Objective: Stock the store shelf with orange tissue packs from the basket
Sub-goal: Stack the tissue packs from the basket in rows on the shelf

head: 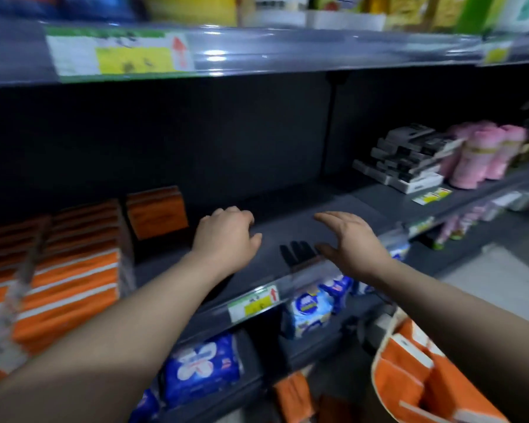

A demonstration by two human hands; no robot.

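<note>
Orange tissue packs [74,270] are stacked at the left of the dark middle shelf [287,221], with one more orange pack [156,212] standing further back. Both my hands hover over the bare part of that shelf and hold nothing. My left hand [226,236] has its fingers loosely bent, just right of the standing pack. My right hand [348,242] has its fingers spread, near the shelf's front edge. More orange packs [425,374] fill the basket at the lower right.
Black-and-white boxes [409,160] and pink rolls [483,154] sit at the shelf's right end. Blue packs [202,364] lie on the shelf below. A price label [254,303] hangs on the front rail. The upper shelf [257,53] overhangs above.
</note>
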